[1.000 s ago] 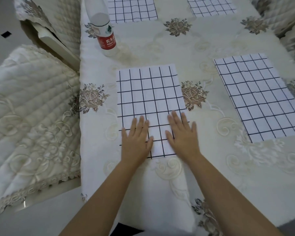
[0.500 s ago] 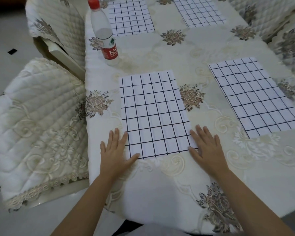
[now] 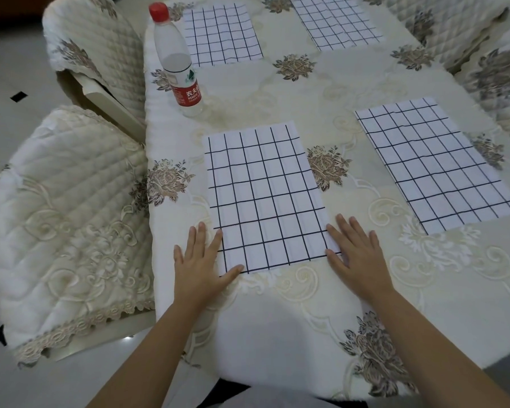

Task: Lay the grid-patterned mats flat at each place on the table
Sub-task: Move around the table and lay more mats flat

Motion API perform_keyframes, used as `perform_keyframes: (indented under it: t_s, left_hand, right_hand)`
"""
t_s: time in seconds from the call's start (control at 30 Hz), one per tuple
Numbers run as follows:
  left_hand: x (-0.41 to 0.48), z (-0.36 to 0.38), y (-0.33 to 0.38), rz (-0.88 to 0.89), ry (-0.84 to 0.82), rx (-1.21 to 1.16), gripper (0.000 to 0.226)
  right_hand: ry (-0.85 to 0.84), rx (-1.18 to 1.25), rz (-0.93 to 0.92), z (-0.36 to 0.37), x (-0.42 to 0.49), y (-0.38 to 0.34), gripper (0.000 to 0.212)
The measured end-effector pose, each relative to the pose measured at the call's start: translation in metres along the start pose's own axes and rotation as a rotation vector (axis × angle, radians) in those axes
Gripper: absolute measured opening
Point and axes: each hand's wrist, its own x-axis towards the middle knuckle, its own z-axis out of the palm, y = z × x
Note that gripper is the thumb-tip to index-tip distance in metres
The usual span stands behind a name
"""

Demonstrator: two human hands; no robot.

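A white mat with a black grid [image 3: 262, 195] lies flat on the table [image 3: 277, 334] right in front of me. My left hand [image 3: 199, 265] rests flat with straight fingers on the mat's near left corner. My right hand [image 3: 358, 256] lies flat at the near right corner, its fingers on the mat's edge. Three more grid mats lie flat: one to the right [image 3: 433, 163], one at the far left [image 3: 221, 33], one at the far right [image 3: 336, 22].
A clear water bottle [image 3: 178, 63] with a red cap and red label stands upright beyond the near mat. Quilted cream chairs stand to the left [image 3: 62, 219], at the far left [image 3: 97, 48] and along the right side [image 3: 468, 36]. The tablecloth is embroidered with flowers.
My hands slid apart from the middle of the near mat to its near corners. The view tilted up, showing more of the far mats and the bottle's cap.
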Motion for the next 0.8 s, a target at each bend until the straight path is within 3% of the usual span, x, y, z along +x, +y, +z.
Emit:
perform_keyframes:
  t_s: [0.8]
  left_hand:
    - [-0.0012, -0.0064, 0.0052, -0.019, 0.001, -0.078, 0.108]
  right_hand:
    - [-0.054, 0.086, 0.017, -0.0055, 0.0013, 0.0013, 0.062]
